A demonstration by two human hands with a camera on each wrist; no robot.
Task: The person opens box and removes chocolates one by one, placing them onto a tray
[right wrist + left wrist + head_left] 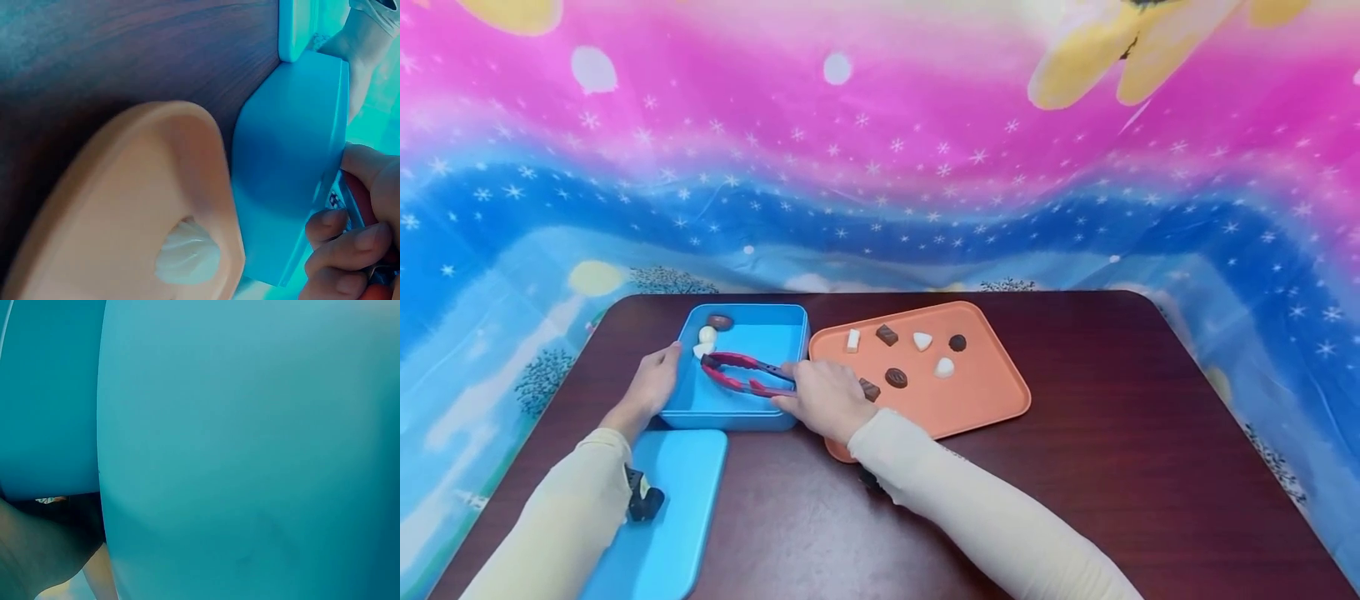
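My right hand (831, 396) grips a pair of red and black tongs (748, 386) and reaches over the right wall of an open blue box (760, 333). The tongs' tips are inside, close beside a white chocolate (703, 350); whether they pinch it I cannot tell. Beyond it lie a cream-coloured chocolate (707, 334) and a brown one (720, 322), by the box's left wall. My left hand (655, 379) rests against the outside of that wall, most of its fingers hidden. In the right wrist view, fingers (350, 247) curl round the tongs.
An orange tray (977, 400) to the right of the box bears several brown and white chocolates (896, 377). The blue lid (677, 500) lies on the dark table (1120, 433) in front of the box, under my left forearm. A patterned cloth (880, 167) hangs behind.
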